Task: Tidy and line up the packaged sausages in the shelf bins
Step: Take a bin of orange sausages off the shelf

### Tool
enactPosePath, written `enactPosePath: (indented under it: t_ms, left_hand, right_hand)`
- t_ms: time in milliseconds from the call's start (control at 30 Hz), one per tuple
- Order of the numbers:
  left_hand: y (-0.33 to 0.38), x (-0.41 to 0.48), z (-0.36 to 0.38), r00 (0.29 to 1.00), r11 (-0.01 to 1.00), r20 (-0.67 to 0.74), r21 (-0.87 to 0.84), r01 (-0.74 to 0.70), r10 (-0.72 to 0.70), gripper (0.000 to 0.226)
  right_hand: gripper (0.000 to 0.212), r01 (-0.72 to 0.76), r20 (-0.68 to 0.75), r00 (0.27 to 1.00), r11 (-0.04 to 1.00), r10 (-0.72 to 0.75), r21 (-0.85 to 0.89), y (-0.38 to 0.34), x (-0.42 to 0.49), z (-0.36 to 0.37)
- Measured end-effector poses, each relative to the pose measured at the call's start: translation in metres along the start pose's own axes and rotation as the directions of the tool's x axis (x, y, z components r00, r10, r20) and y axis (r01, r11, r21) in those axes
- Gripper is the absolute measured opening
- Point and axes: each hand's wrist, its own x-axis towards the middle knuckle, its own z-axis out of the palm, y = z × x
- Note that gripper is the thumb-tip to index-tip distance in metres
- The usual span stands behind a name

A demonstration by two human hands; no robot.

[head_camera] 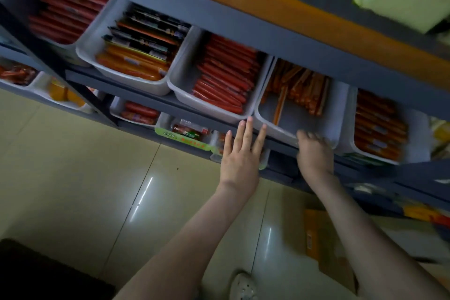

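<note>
Right now I see my left hand (239, 161) raised flat, fingers straight and slightly spread, holding nothing. Its fingertips reach the front edge of the shelf (146, 97), just where two white bins meet; whether they touch I cannot tell. My right hand (314, 153) is at the front rim of the half-empty bin (275, 129) - blur smears the fingers, so I cannot tell if it grips the rim or only rests there.

In that bin the thin orange sausages (302, 87) crowd the back edge at mixed angles, and one loose stick (280, 105) lies alone toward the front left corner; the front half of the bin floor is bare, the only open room on this shelf. The bin to its left (185, 85) is packed with red sausages (226, 75) in rows, side wall against side wall. The bin to the right (414, 134) is likewise full - its sausages (379, 126) are blurred. The shelf above (243, 24) hangs low over the bins' back halves.
</note>
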Motion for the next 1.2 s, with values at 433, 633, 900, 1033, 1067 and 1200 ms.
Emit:
enactPosePath:
  t_ms: [433,633,900,1033,1067,1200]
  left_hand:
    - [0.031,0.033,-0.015,0.889,0.654,0.217,-0.612,0.445,-0.403,0.044]
    - [0.029,0.057,-0.006,0.888,0.72,0.235,-0.521,0.459,-0.396,0.048]
    - [0.033,0.047,0.007,0.891,0.73,0.171,-0.519,0.444,-0.42,0.054]
    - [0.035,0.006,0.021,0.874,0.666,0.14,-0.594,0.451,-0.466,0.051]
    - [0.036,-0.005,0.023,0.869,0.66,0.139,-0.597,0.456,-0.475,0.051]
    - [0.037,-0.033,0.023,0.875,0.702,0.144,-0.544,0.46,-0.462,0.058]
  right_hand:
    - [0.016,0.233,-0.244,0.949,0.964,-0.197,0.13,0.036,-0.067,0.04]
    - [0.066,-0.023,0.038,0.999,0.976,0.015,0.219,0.063,-0.057,0.014]
    - [0.089,-0.158,0.151,0.983,0.892,0.102,0.423,0.068,-0.053,0.025]
    - [0.095,-0.336,0.165,0.921,0.506,0.352,0.795,0.075,-0.063,0.027]
    - [0.089,-0.402,0.249,0.893,0.414,0.375,0.817,0.077,-0.064,0.029]
    - [0.061,-0.564,0.461,0.823,0.379,0.331,0.734,0.079,-0.077,0.046]
